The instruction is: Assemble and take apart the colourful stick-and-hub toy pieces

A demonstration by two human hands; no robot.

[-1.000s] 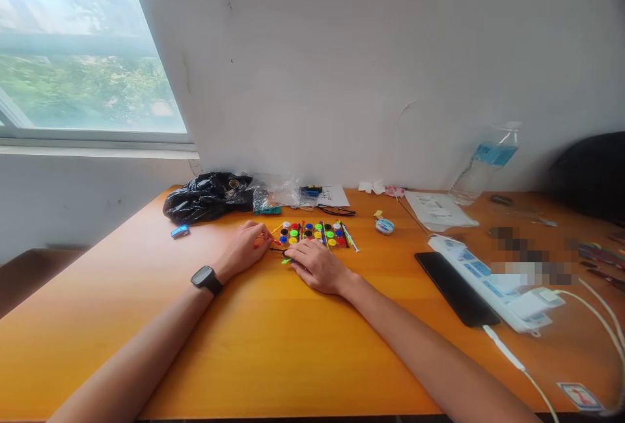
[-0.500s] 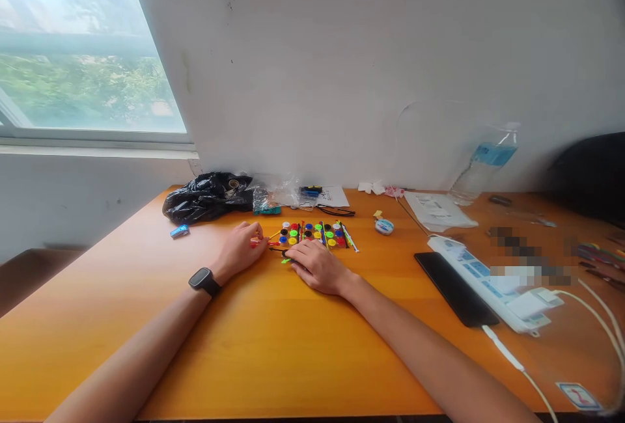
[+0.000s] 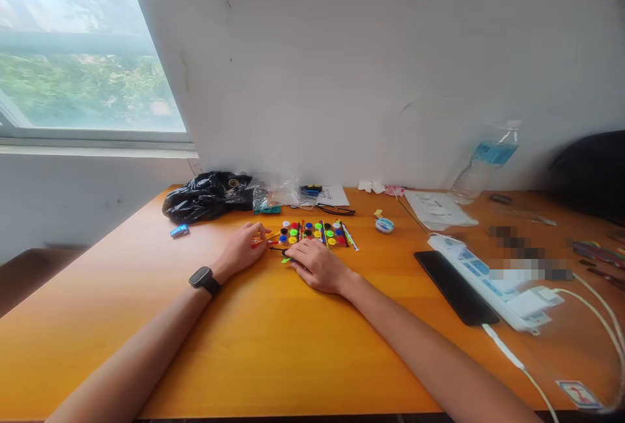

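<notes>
On the table, small round pieces in several colours lie in rows, among them a yellow disc and a white disc. Thin coloured sticks lie between and beside them. My left hand, with a watch at the wrist, rests left of the rows, its fingers bent together over red pieces and close to a yellow stick. What they pinch is hidden. My right hand lies palm down with fingers stretched over a black arrow-shaped piece and a green one, partly covering them.
Behind the rows lie a black plastic bag, clear wrapping and paper. A small blue packet sits at left. Rightward are a round container, a phone, a power strip with cables, and a water bottle.
The fingers of my left hand have shifted slightly by the red pieces and the yellow stick. My right hand stays in place.
</notes>
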